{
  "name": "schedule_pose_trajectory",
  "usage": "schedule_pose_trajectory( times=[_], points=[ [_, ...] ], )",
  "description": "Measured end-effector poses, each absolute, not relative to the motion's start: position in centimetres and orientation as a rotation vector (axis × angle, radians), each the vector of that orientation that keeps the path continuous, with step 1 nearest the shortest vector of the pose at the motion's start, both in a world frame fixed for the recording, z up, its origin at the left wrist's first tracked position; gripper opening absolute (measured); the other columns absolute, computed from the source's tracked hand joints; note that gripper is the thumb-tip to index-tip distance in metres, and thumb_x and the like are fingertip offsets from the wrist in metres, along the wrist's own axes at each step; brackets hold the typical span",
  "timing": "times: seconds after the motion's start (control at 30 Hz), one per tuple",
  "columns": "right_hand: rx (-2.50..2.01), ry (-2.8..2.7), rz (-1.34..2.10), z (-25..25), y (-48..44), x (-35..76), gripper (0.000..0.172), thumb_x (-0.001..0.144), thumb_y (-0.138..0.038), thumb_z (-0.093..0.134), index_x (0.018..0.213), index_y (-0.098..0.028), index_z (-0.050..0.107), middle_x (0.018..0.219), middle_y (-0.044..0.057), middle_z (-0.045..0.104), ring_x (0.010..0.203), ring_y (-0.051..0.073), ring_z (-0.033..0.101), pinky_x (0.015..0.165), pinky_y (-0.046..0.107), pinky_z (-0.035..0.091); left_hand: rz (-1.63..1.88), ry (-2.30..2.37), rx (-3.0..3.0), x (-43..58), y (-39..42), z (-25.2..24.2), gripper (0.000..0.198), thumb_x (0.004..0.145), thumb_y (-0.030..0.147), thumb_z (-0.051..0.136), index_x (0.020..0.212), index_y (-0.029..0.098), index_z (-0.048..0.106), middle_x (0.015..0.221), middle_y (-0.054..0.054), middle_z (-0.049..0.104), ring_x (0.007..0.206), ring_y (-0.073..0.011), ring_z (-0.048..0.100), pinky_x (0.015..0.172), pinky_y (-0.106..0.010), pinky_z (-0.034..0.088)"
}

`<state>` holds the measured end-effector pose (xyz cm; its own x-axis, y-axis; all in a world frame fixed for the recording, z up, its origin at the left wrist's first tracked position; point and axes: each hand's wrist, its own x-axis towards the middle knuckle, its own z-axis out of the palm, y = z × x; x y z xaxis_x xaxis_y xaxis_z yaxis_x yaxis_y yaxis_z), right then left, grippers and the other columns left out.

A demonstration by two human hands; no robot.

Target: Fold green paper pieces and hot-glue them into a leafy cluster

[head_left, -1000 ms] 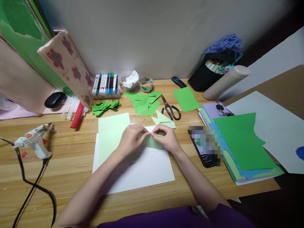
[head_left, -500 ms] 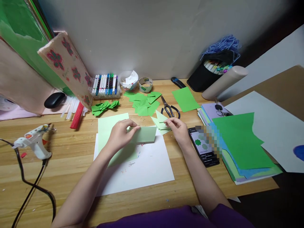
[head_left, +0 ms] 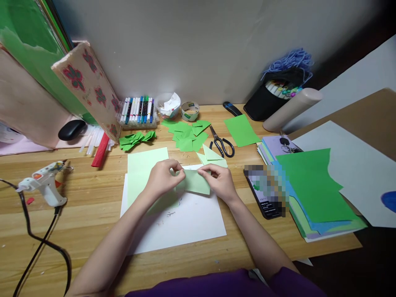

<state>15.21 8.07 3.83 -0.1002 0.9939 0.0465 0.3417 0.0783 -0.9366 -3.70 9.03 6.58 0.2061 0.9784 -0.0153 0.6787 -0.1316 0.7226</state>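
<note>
A small piece of light green paper is held up between both hands. My left hand pinches its upper left edge with thumb and fingertips. On the upper right, my right hand pinches the same piece. Underneath lie a larger light green sheet and a white sheet with small coloured marks. Folded light green pieces rest just beyond my right hand. Farther back are a heap of bright green paper pieces and a pair of scissors.
A hot glue gun with a black cable lies left. Markers, a clear bowl and a tape roll stand along the wall. At right are a phone, stacked coloured paper and a black pen holder.
My right hand has moved left from the folded light green pieces and now pinches the paper's right side. The held piece has shifted slightly right and down.
</note>
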Motion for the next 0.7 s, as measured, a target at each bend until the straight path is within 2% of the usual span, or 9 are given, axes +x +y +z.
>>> schedule_pose_trajectory(
  times=[0.2,0.3,0.4,0.5,0.57,0.63,0.7],
  points=[
    [-1.452,-1.230,1.040,2.9,9.1,16.7,0.020,0.071,-0.037,0.065,0.073,-0.017,0.066,0.074,0.005,0.067,0.062,0.016,0.057,0.056,0.027,0.044,0.841,1.668,1.713,-5.6,10.4,5.9,0.014,0.070,0.026,0.052,0.062,0.017,0.061,0.069,-0.002,0.066,0.069,-0.0160,0.059,0.068,-0.027,0.044],
    [-1.405,-1.005,1.091,2.2,9.4,16.8,0.025,0.069,-0.040,0.066,0.078,-0.017,0.064,0.076,0.005,0.067,0.068,0.017,0.060,0.063,0.028,0.048,0.830,1.444,1.462,-4.9,10.3,5.8,0.023,0.075,0.035,0.054,0.076,0.016,0.066,0.081,-0.006,0.069,0.078,-0.0191,0.062,0.074,-0.029,0.046],
    [-1.353,-0.940,1.161,1.8,9.4,16.3,0.028,0.070,-0.041,0.066,0.084,-0.018,0.060,0.077,0.005,0.066,0.071,0.017,0.062,0.065,0.029,0.049,0.675,1.122,1.284,-3.3,9.5,5.7,0.033,0.071,0.041,0.061,0.091,0.015,0.066,0.092,-0.009,0.069,0.085,-0.0222,0.063,0.075,-0.032,0.048],
    [-1.368,-1.030,1.150,1.9,9.1,15.8,0.025,0.073,-0.040,0.062,0.085,-0.019,0.057,0.078,0.005,0.065,0.073,0.018,0.062,0.065,0.030,0.049,0.721,1.071,1.128,-2.3,8.9,5.3,0.043,0.067,0.040,0.066,0.100,0.013,0.063,0.095,-0.010,0.069,0.084,-0.0228,0.064,0.074,-0.034,0.050],
    [-1.393,-1.213,1.039,2.3,8.9,15.7,0.020,0.075,-0.037,0.060,0.083,-0.019,0.059,0.090,0.007,0.065,0.086,0.020,0.061,0.076,0.035,0.048,0.800,1.118,1.024,-2.2,8.9,5.0,0.047,0.065,0.039,0.069,0.102,0.012,0.061,0.090,-0.010,0.070,0.081,-0.0223,0.066,0.073,-0.034,0.050],
    [-1.396,-1.461,0.856,2.8,8.6,15.5,0.014,0.076,-0.034,0.060,0.082,-0.021,0.063,0.107,0.008,0.061,0.104,0.023,0.054,0.091,0.040,0.041,0.854,1.180,0.972,-2.5,9.1,4.7,0.048,0.061,0.038,0.072,0.099,0.012,0.061,0.081,-0.008,0.070,0.074,-0.0212,0.066,0.070,-0.032,0.051],
    [-1.352,-1.691,0.716,3.3,8.2,15.2,0.014,0.077,-0.032,0.061,0.087,-0.024,0.065,0.118,0.007,0.057,0.114,0.024,0.047,0.100,0.043,0.032,0.880,1.220,0.973,-2.6,9.2,4.7,0.047,0.057,0.036,0.075,0.095,0.011,0.061,0.073,-0.006,0.070,0.068,-0.0194,0.066,0.066,-0.029,0.050]
  ],
)
